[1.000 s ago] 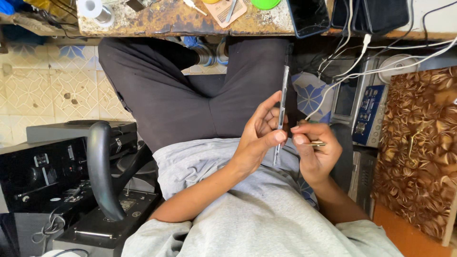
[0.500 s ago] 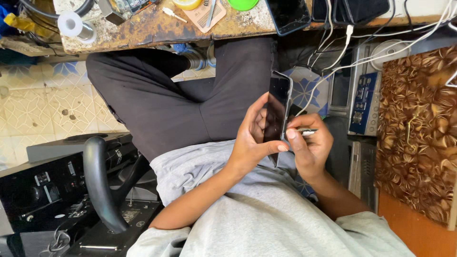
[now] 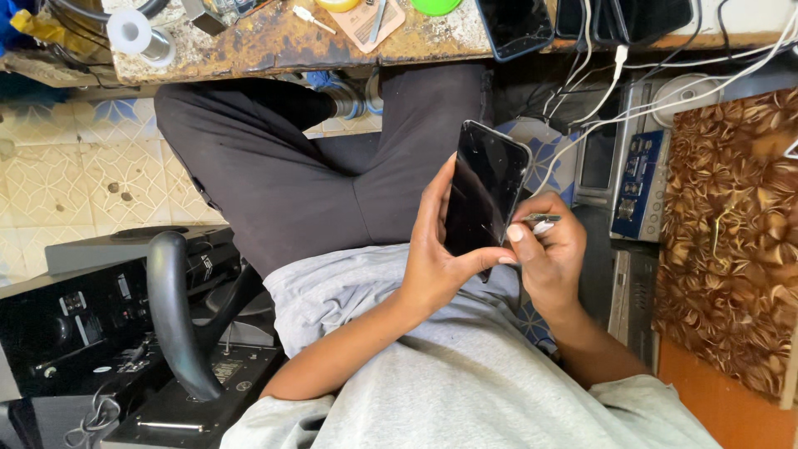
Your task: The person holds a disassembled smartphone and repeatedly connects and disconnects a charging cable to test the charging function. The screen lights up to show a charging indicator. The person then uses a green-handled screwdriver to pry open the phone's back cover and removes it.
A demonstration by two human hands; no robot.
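The left hand is raised in front of the torso, its bare forearm running up from the lower left with the elbow bent. Its palm faces right, the thumb stretched along the lower edge of a dark flat phone and its fingers curled behind the phone's far side, clamping it upright. The right hand sits just beside it, wrist bent, forearm coming up from the lower right. Its index fingertip presses against the phone's lower corner, while its other fingers pinch a thin metal tool. Both hands meet over the lap.
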